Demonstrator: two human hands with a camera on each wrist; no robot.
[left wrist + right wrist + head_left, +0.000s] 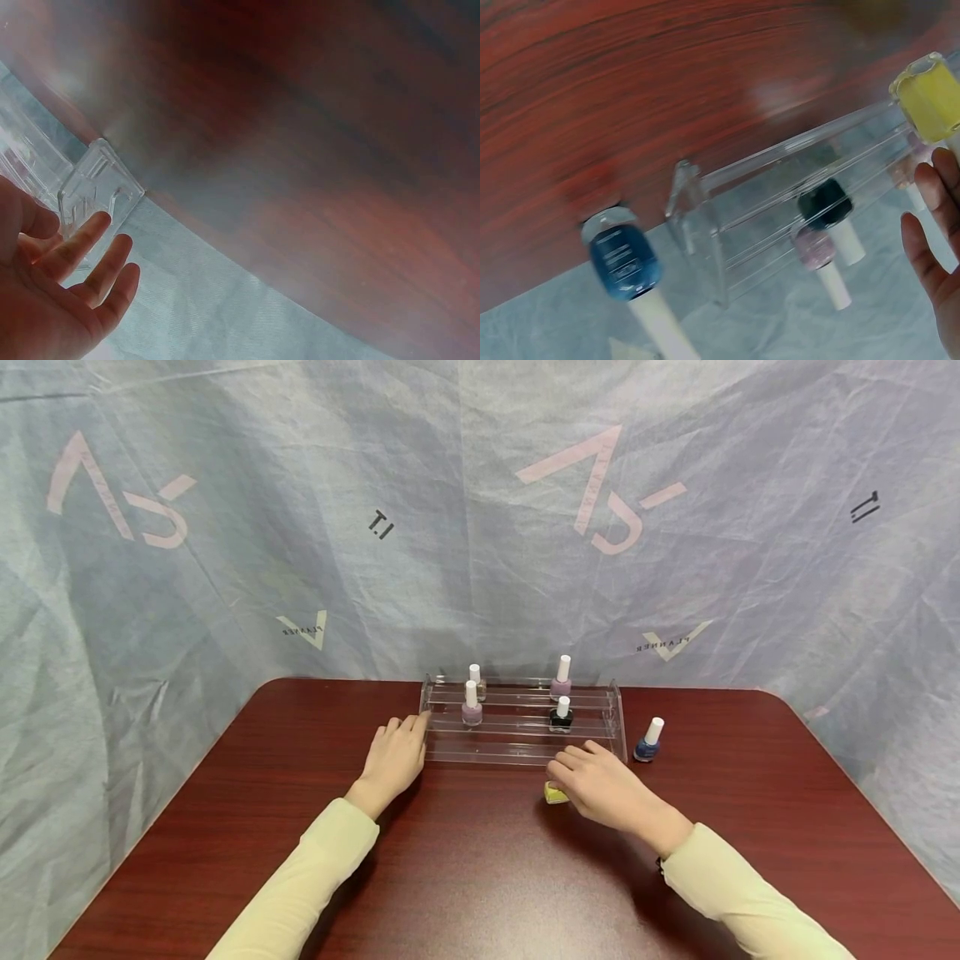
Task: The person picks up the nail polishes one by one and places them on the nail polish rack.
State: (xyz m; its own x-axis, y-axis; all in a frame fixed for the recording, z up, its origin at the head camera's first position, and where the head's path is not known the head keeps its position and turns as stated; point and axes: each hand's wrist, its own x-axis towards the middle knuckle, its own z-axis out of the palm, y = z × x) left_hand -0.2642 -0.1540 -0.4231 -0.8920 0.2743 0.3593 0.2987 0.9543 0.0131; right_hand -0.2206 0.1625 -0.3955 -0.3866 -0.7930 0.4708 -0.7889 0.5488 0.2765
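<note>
My right hand [603, 787] pinches a bottle of yellow nail polish [555, 794] in front of the clear tiered rack [487, 752]. In the right wrist view the yellow glass [932, 101] shows past the fingertips, and its cap is mostly hidden by them. With fingers fairly straight, my left hand [397, 752] rests at the rack's left end; the left wrist view has its fingertips against the clear end panel [94, 187]. On the rack stand two lilac polishes [472, 713], a black polish [561, 720] and a bottle with a pale gold body [481, 691], all white-capped.
A blue nail polish [647, 750] with a white cap stands on the table just right of the rack. The dark red-brown table [480, 877] reaches back to a grey cloth backdrop [450, 527] close behind the rack.
</note>
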